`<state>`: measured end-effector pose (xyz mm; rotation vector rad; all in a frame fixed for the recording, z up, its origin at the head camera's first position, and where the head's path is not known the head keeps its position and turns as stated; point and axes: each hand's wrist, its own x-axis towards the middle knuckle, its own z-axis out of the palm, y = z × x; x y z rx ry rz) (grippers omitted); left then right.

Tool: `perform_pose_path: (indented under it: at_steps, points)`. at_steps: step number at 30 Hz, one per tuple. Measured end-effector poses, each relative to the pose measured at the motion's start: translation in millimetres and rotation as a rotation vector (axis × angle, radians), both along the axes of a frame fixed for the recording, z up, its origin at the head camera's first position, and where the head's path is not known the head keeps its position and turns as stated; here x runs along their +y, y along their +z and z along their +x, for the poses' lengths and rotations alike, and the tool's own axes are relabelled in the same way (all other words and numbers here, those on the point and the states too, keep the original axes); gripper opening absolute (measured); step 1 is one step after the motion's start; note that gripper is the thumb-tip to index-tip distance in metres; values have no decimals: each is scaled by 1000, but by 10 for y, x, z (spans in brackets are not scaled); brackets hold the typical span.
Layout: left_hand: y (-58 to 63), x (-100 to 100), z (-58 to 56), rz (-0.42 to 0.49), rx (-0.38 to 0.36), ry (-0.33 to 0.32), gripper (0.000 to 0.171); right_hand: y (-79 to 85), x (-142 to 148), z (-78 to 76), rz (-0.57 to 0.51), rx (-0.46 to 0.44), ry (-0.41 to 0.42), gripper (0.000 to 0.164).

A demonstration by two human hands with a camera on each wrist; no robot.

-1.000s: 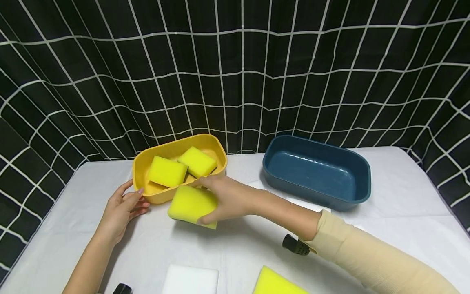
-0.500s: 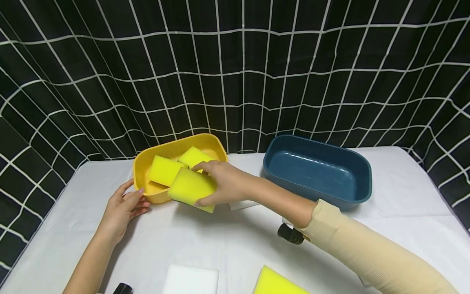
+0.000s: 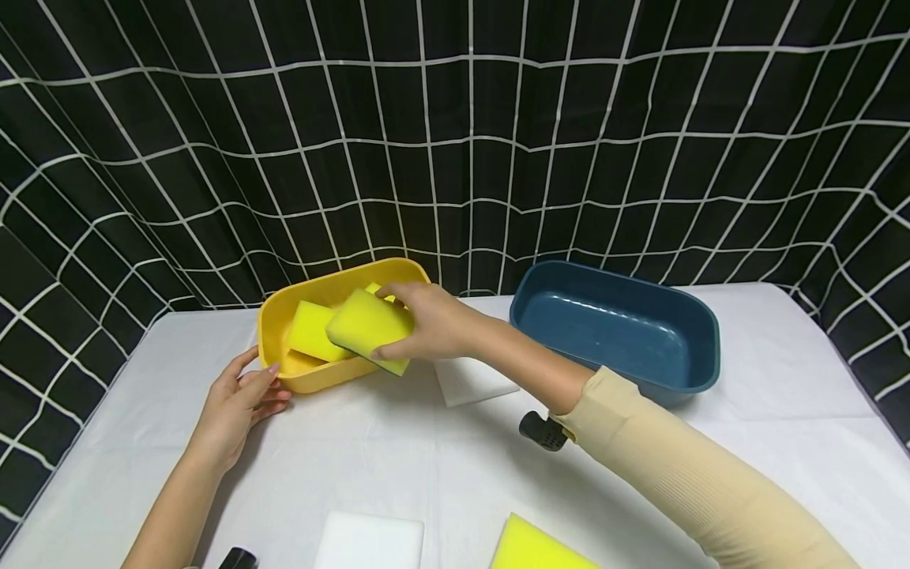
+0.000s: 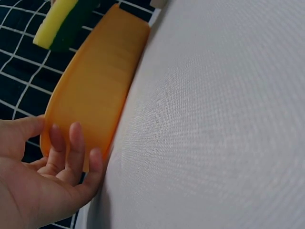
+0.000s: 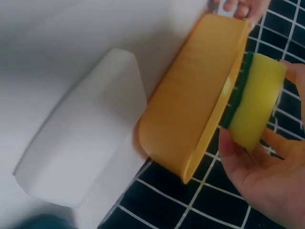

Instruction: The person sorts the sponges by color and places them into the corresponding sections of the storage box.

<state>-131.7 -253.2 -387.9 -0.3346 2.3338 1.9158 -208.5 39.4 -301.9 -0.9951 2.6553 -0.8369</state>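
A yellow sponge with a dark green scouring side is held between the thumb and fingers of my right hand, tilted above the near right part of the yellow bin. In the right wrist view this sponge sits just beyond the bin's rim, its green face turned to the bin. My left hand holds the bin's near left corner, thumb at the rim and fingers on the outer wall. Another yellow sponge lies inside the bin; a further one behind is mostly hidden by the held sponge.
A dark blue bin stands at the right on the white cloth. A white block lies partly under my right forearm. At the front edge lie another white block and a yellow sponge. A black gridded curtain hangs behind.
My right hand has raised the sponge and carried it away from me, from in front of the yellow bin to above it. The left hand and both bins stay put.
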Motion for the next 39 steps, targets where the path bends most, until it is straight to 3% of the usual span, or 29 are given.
perform_pose_path:
  at_steps: [14,23,39]
  points:
    - [-19,-10,-16,13,-17,0,72,4,-31,-224,0,25,-87,78]
    - [-21,-18,-8,15,-9,0,72,-12,-43,-346,-15,-8,-132,79]
    - [-7,-23,-5,20,19,-10,73,-23,-115,-454,-8,-27,-224,77]
